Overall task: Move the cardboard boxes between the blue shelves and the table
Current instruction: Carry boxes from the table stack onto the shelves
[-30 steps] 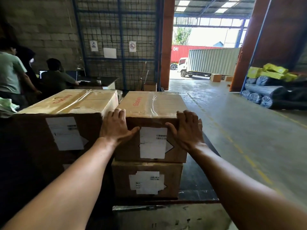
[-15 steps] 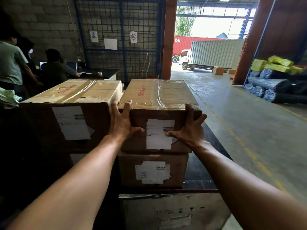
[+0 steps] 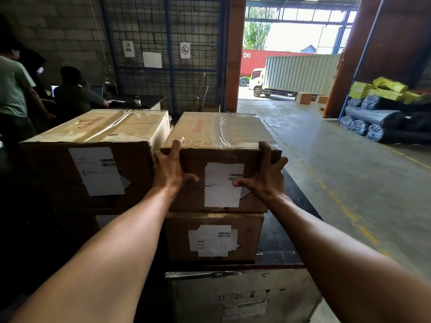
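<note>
Gripping top box (image 3: 219,136) at both front corners with left hand (image 3: 171,170) and right hand (image 3: 268,178). Fingers (image 3: 178,145) curled round the side edges, thumbs flat on front face. Brown cardboard, clear tape across lid, red print on top, white barcode label (image 3: 222,185) on front. Stacked on lower box (image 3: 247,238) on dark worktop (image 3: 277,231), just beside larger box (image 3: 93,136) at left.

Upper cardboard box (image 3: 224,134), 12 o'clock: brown matt board, top under glossy wrinkled clear tape (image 3: 224,127); white matt paper label (image 3: 219,192) on front. Metal crate (image 3: 245,297), 6 o'clock: dull grey, scuffed. Mesh partition (image 3: 198,31), 11 o'clock: blue-painted wire. Block wall (image 3: 58,31): rough. Concrete floor (image 3: 373,229), 4 o'clock: smooth, faint sheen. Rolls (image 3: 373,117), 3 o'clock: shiny plastic wrap.
</note>
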Tool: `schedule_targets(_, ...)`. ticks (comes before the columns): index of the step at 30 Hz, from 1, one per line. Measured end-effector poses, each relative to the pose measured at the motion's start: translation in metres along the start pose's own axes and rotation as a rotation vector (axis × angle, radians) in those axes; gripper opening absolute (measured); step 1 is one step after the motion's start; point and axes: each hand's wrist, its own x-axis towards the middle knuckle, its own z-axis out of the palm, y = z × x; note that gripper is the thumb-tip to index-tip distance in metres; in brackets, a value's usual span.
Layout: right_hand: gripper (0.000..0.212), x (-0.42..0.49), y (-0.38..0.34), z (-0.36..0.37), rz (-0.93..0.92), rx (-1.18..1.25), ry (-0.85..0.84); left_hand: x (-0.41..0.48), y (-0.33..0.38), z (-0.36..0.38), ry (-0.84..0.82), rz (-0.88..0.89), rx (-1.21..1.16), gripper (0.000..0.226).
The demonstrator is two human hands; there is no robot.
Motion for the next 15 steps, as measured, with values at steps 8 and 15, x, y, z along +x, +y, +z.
schedule_targets(8, 0.11, 0.0, -0.026, -0.041, -0.05, 0.05, 0.086, -0.008, 0.03, -0.033, 0.075, 0.063, 0.018, 0.105)
schedule_targets(15, 0.109, 0.03, -0.097, -0.098, -0.217, 0.122, 0.207, 0.009, 0.076, -0.109, 0.284, 0.178, 0.032, 0.082)
